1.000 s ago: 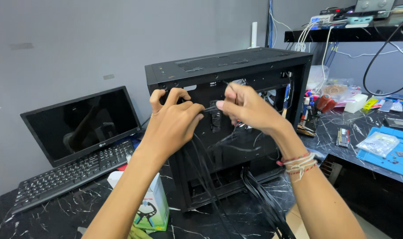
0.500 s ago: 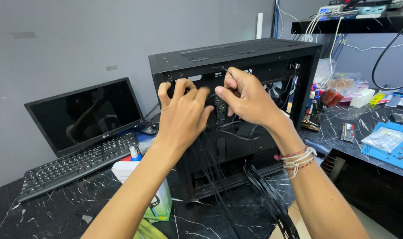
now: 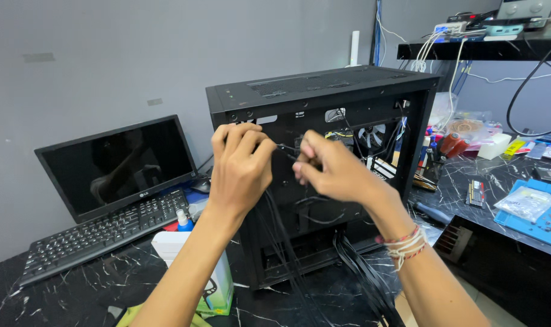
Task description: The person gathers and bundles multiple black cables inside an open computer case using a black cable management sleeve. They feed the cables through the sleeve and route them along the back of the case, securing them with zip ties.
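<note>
A black computer case (image 3: 324,91) stands upright on the dark marble table (image 3: 57,297), its open side facing me. My left hand (image 3: 239,169) and my right hand (image 3: 330,172) are raised in front of the case's upper part. Both pinch the same thin black cable (image 3: 285,147), which runs between the fingertips of the two hands. More black cables (image 3: 360,272) hang from the case down to the table. A white fan (image 3: 372,134) shows inside the case behind my right hand. My right wrist wears thread bracelets (image 3: 405,245).
A black monitor (image 3: 118,166) and black keyboard (image 3: 100,233) sit left of the case. A white box (image 3: 218,284) and a small blue-capped bottle (image 3: 182,221) stand at front left. A blue mat (image 3: 538,212) with small parts lies at right, under a cable-laden shelf (image 3: 481,42).
Both hands have come slightly away from the case and down. They now stretch a short length of thin cable between their fingertips.
</note>
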